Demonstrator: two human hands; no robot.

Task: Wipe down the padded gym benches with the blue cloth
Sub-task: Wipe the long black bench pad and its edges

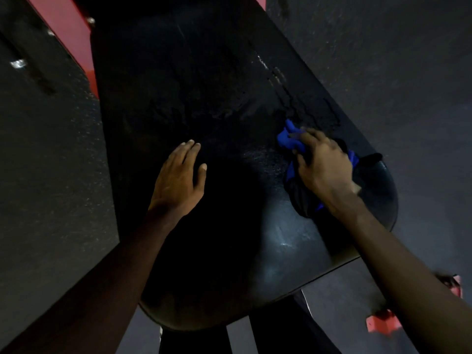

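Right hand is down on the bunched blue cloth, fingers curled over it and gripping, pressing it onto the black padded desk near its right edge. Blue folds poke out past the fingertips and under the wrist. Left hand lies flat on the padding toward the middle, fingers straight and close together, holding nothing, well apart from the cloth. A streaky sheen shows on the pad just beyond the cloth. Red metal frame runs along the upper left, dark speckled floor on both sides
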